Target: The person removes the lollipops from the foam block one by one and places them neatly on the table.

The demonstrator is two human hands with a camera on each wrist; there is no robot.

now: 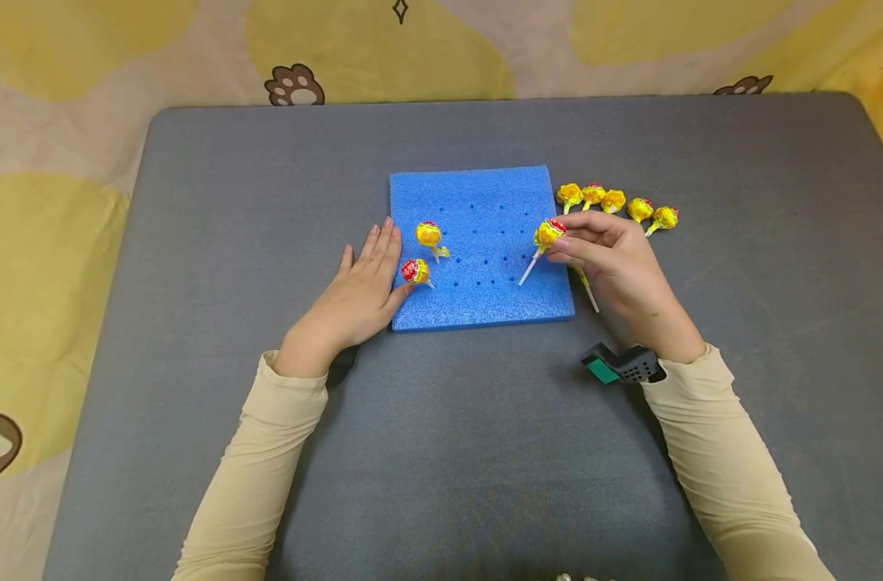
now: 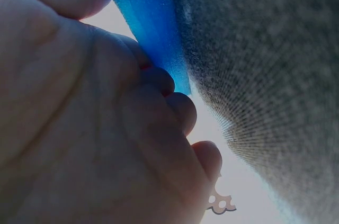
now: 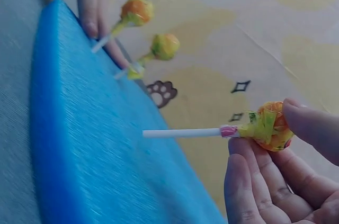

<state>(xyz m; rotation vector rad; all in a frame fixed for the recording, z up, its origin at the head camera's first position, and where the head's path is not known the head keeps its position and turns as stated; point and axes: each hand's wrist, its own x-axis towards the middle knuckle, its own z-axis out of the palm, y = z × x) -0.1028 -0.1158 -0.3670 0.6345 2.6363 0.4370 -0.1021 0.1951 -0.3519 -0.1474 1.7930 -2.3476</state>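
Right of centre in the head view, a yellow-and-red wrapped lollipop [image 1: 550,233] was pinched in the right hand [image 1: 619,258], thumb and fingertips closed on the candy end. That grip left the white stick [image 3: 183,133] bare and slanting toward the lower left, presumably so that it could be aimed freely. Its tip lay over the lower right of a blue foam board [image 1: 485,308]; whether it touched the foam could not be told.

Small holes [image 1: 487,261] ran in rows across the board, at mid-frame. At its left side stood an upper lollipop [image 1: 428,234] and a lower lollipop [image 1: 416,271], both tilted, their candy raised off the foam, probably because their sticks sat in holes.

Against the board's left edge lay the left hand [image 1: 354,294], fingers straight, gripping nothing, its thumb over the foam near the lower lollipop; the hand seemed placed to steady the board. Beyond the right edge, five lollipops [image 1: 613,201] lay in a line toward the upper right, within easy reach. Another lollipop [image 1: 591,297] lay partly hidden under the right hand. All rested on a grey table [image 1: 449,460].
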